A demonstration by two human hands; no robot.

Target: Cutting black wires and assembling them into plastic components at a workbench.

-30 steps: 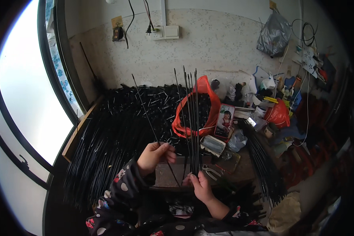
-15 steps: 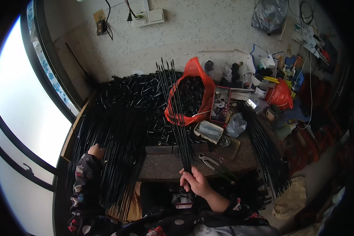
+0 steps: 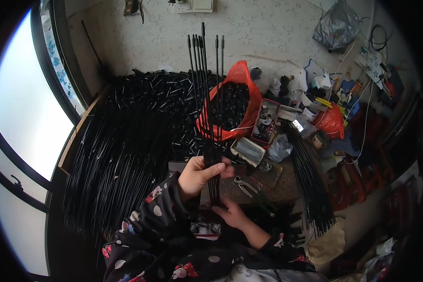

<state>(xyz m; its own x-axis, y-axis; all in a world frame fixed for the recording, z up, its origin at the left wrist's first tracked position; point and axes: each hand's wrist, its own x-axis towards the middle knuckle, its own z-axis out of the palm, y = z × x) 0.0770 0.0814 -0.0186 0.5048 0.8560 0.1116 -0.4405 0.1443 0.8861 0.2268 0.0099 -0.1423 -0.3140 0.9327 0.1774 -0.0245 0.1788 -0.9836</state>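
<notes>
Several thin black rods (image 3: 205, 89) stand nearly upright in a bundle before me, their thicker capped tips spread at uneven heights. My left hand (image 3: 199, 175) is wrapped around the bundle's lower part, thumb across the front. Below it, my right hand (image 3: 232, 214) grips the bottom ends; some of its fingers are hidden behind the rods. Past the bundle, a red plastic bag (image 3: 254, 105) holds small black ring-like parts (image 3: 233, 105). To the left lies a wide heap of similar black rods (image 3: 113, 174), with their lower ends hanging over the table's near edge.
Short black pieces (image 3: 150, 94) pile up against the wall. Right of the bag are a phone (image 3: 266, 121), an open box (image 3: 247, 151), a clear bag (image 3: 279, 148) and pliers (image 3: 249, 190). Another rod bundle (image 3: 310, 183) lies farther right. A window (image 3: 19, 117) fills the left side.
My left hand has come from the rod heap on the left to the bundle in the middle and closed on it. The bundle now stands straighter and higher. The view has shifted slightly.
</notes>
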